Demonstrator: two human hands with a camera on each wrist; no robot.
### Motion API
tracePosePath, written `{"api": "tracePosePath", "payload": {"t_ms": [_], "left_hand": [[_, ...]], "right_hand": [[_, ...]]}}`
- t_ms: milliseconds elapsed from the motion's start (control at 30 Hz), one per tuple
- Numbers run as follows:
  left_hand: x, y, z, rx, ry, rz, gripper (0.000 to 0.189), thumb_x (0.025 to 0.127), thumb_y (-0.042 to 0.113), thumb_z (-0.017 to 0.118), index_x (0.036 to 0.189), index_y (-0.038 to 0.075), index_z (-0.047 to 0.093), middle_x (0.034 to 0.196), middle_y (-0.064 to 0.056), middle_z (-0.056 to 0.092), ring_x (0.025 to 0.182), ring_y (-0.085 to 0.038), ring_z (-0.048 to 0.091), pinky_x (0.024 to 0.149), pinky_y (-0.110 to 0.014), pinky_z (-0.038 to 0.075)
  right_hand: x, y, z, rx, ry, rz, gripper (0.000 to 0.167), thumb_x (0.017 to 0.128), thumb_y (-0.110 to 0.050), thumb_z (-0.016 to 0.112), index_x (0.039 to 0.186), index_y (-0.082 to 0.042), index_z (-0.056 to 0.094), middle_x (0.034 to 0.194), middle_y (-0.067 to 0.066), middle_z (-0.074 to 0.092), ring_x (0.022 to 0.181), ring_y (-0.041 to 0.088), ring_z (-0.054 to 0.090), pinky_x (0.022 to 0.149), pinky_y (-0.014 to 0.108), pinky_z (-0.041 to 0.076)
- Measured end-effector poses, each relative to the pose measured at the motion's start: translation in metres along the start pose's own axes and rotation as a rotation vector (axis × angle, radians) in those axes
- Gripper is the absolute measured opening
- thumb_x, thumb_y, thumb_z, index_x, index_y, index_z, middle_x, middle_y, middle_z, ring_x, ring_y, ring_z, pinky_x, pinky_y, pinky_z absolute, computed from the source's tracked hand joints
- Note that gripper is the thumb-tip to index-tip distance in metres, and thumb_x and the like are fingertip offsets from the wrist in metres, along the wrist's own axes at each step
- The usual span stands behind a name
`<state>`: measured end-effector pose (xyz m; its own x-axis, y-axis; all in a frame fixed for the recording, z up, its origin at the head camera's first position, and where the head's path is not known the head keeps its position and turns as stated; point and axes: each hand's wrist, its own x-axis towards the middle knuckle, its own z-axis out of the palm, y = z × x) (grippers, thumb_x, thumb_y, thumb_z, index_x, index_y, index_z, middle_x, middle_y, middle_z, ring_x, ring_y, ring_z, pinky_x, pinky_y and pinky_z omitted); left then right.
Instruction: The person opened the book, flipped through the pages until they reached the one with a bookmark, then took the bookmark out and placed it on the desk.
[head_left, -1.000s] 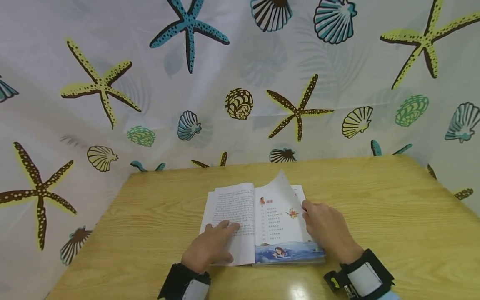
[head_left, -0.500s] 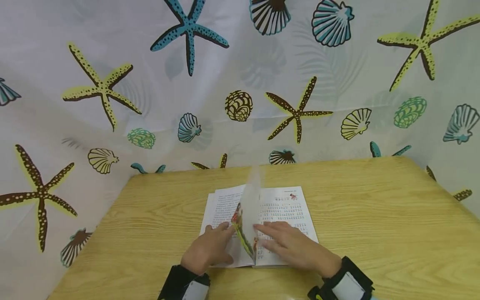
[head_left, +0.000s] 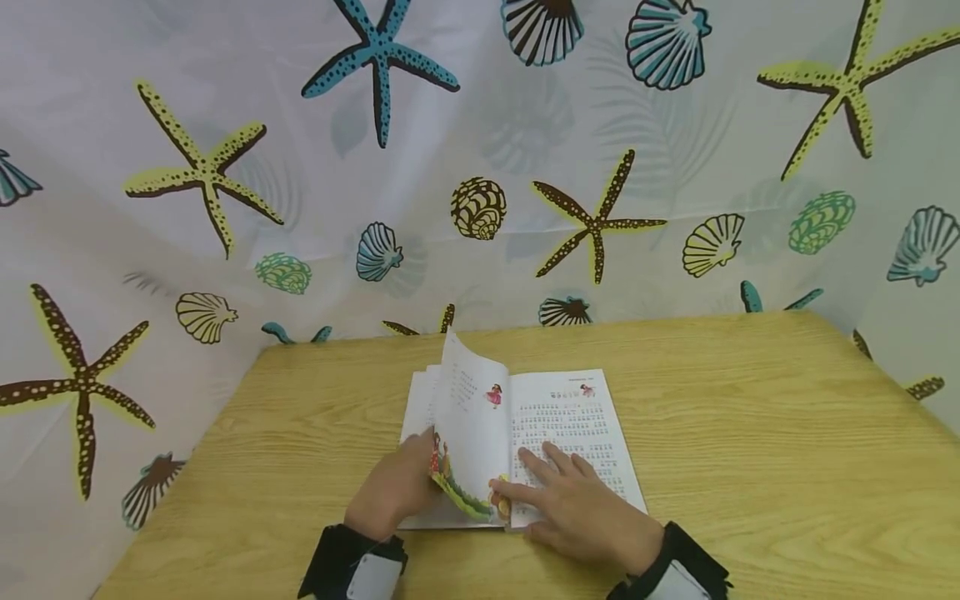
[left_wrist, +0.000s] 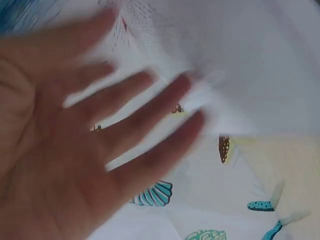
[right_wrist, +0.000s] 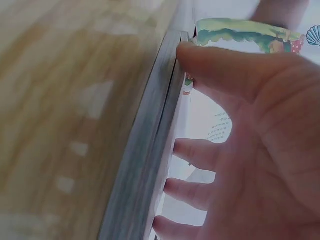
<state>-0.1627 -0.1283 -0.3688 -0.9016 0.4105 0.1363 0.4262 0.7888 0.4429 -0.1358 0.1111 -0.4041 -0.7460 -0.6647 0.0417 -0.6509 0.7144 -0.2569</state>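
Observation:
An open book [head_left: 577, 433] with printed text and small colour pictures lies on the table. One page [head_left: 474, 417] with a girl and a green strip drawn on it stands lifted and curved over the book's left side. At that page's outer edge is my left hand [head_left: 393, 490], its fingertips partly hidden behind the paper in the head view. Blurred, spread fingers [left_wrist: 150, 120] appear in the left wrist view. My right hand [head_left: 581, 510] rests on the lower right page with fingers spread. In the right wrist view its thumb [right_wrist: 220, 62] lies near the edge of the page stack.
The book sits on a wood-grain table [head_left: 750, 433]. Behind and at the sides hangs a white cloth [head_left: 480, 108] printed with starfish and shells. Black bands with pale boxes circle both wrists.
My right hand let go of the page at the right and moved left onto the right page. The page swung over to the left side. My left hand shifted slightly left, to its outer edge.

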Motion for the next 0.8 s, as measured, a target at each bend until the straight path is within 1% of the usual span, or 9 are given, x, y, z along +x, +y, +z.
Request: {"api": "tracePosePath", "payload": {"t_ms": [100, 167, 233, 300, 367, 433, 500, 600, 800], "left_hand": [[0.005, 0.002, -0.005, 0.172, 0.259, 0.061, 0.050, 0.099, 0.007, 0.065, 0.143, -0.006, 0.048, 0.137, -0.026, 0.057, 0.119, -0.040, 0.061, 0.095, -0.052, 0.053], [0.009, 0.005, -0.007, 0.205, 0.409, 0.100, 0.052, 0.101, 0.013, 0.064, 0.144, -0.008, 0.046, 0.142, -0.027, 0.053, 0.127, -0.042, 0.055, 0.101, -0.055, 0.048], [0.011, 0.008, -0.009, 0.213, 0.435, 0.131, 0.053, 0.101, 0.023, 0.064, 0.143, -0.007, 0.049, 0.143, -0.025, 0.053, 0.131, -0.041, 0.052, 0.104, -0.058, 0.045], [0.011, 0.009, -0.007, 0.232, 0.324, 0.152, 0.057, 0.099, 0.030, 0.068, 0.143, -0.004, 0.052, 0.146, -0.022, 0.052, 0.135, -0.041, 0.048, 0.108, -0.060, 0.040], [0.009, 0.011, -0.004, 0.224, 0.096, 0.126, 0.062, 0.095, 0.031, 0.073, 0.145, 0.000, 0.053, 0.151, -0.021, 0.048, 0.139, -0.043, 0.042, 0.110, -0.060, 0.037], [0.007, 0.013, 0.003, 0.197, -0.149, 0.042, 0.067, 0.090, 0.031, 0.078, 0.147, 0.006, 0.052, 0.155, -0.019, 0.043, 0.140, -0.045, 0.039, 0.109, -0.061, 0.038], [0.007, 0.014, 0.009, 0.169, -0.307, -0.056, 0.073, 0.085, 0.027, 0.084, 0.148, 0.009, 0.051, 0.156, -0.019, 0.041, 0.138, -0.048, 0.041, 0.104, -0.061, 0.043], [0.007, 0.015, 0.016, 0.155, -0.377, -0.152, 0.076, 0.080, 0.024, 0.088, 0.147, 0.012, 0.053, 0.155, -0.017, 0.042, 0.133, -0.049, 0.045, 0.098, -0.062, 0.048], [0.008, 0.015, 0.017, 0.127, -0.343, -0.157, 0.075, 0.078, 0.020, 0.089, 0.144, 0.012, 0.055, 0.152, -0.018, 0.046, 0.127, -0.049, 0.048, 0.095, -0.061, 0.050]], "right_hand": [[0.000, 0.000, 0.001, 0.006, 0.002, 0.001, 0.055, 0.093, -0.029, 0.074, 0.145, -0.031, 0.058, 0.150, 0.019, 0.047, 0.136, 0.052, 0.041, 0.099, 0.071, 0.040], [-0.001, 0.000, 0.002, 0.009, 0.003, 0.002, 0.054, 0.092, -0.030, 0.075, 0.144, -0.031, 0.058, 0.150, 0.019, 0.047, 0.135, 0.052, 0.041, 0.098, 0.071, 0.041], [-0.002, 0.000, 0.002, 0.006, 0.003, 0.004, 0.054, 0.093, -0.031, 0.074, 0.144, -0.030, 0.059, 0.151, 0.019, 0.047, 0.136, 0.052, 0.041, 0.098, 0.072, 0.041], [-0.002, 0.000, 0.002, -0.001, 0.006, 0.002, 0.054, 0.093, -0.031, 0.074, 0.144, -0.029, 0.058, 0.151, 0.020, 0.047, 0.136, 0.052, 0.041, 0.098, 0.072, 0.041], [-0.002, 0.000, 0.002, 0.001, 0.005, 0.006, 0.054, 0.093, -0.031, 0.074, 0.145, -0.029, 0.058, 0.151, 0.019, 0.046, 0.136, 0.052, 0.040, 0.099, 0.072, 0.040], [-0.001, -0.001, 0.002, -0.004, 0.003, 0.011, 0.054, 0.093, -0.031, 0.074, 0.144, -0.030, 0.058, 0.151, 0.019, 0.046, 0.136, 0.052, 0.040, 0.100, 0.071, 0.040], [-0.001, -0.001, 0.002, -0.002, 0.000, 0.016, 0.053, 0.093, -0.030, 0.074, 0.144, -0.030, 0.059, 0.151, 0.019, 0.046, 0.136, 0.052, 0.040, 0.100, 0.071, 0.039], [0.000, -0.002, 0.001, -0.011, -0.007, 0.014, 0.054, 0.093, -0.030, 0.074, 0.144, -0.031, 0.059, 0.152, 0.019, 0.046, 0.137, 0.051, 0.040, 0.101, 0.071, 0.039], [0.002, 0.002, -0.002, 0.005, -0.007, 0.016, 0.050, 0.097, -0.032, 0.069, 0.146, -0.025, 0.058, 0.152, 0.018, 0.047, 0.138, 0.049, 0.041, 0.103, 0.068, 0.040]]}}
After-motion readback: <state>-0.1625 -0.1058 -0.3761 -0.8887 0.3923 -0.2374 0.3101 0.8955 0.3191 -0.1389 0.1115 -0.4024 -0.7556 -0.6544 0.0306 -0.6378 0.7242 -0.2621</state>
